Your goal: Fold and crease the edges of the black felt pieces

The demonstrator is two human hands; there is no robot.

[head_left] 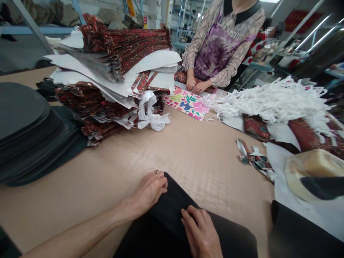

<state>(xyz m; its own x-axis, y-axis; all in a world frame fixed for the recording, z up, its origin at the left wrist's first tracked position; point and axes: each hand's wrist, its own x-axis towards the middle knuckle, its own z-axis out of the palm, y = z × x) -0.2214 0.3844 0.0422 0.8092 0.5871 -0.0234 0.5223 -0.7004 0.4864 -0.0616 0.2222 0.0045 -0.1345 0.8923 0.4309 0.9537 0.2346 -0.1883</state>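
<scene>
A black sheet of material (172,200) lies on the table close to me, its far corner pointing away. My left hand (150,190), with a ring on one finger, has its fingers curled at that corner and pinches the edge. Further right along the same sheet rests my right hand (201,231); its fingers are bent and slightly apart, the tips touching the black surface. The right thumb is hidden. Beyond the hands is the bare brown tabletop (199,154).
Black panels (29,129) are stacked at left, beside a tall pile of red patterned pieces (139,46). White straps (268,100) heap at right, near a tape roll (317,165) and fabric scraps (254,156). Across the table a person (215,50) handles floral material (188,102).
</scene>
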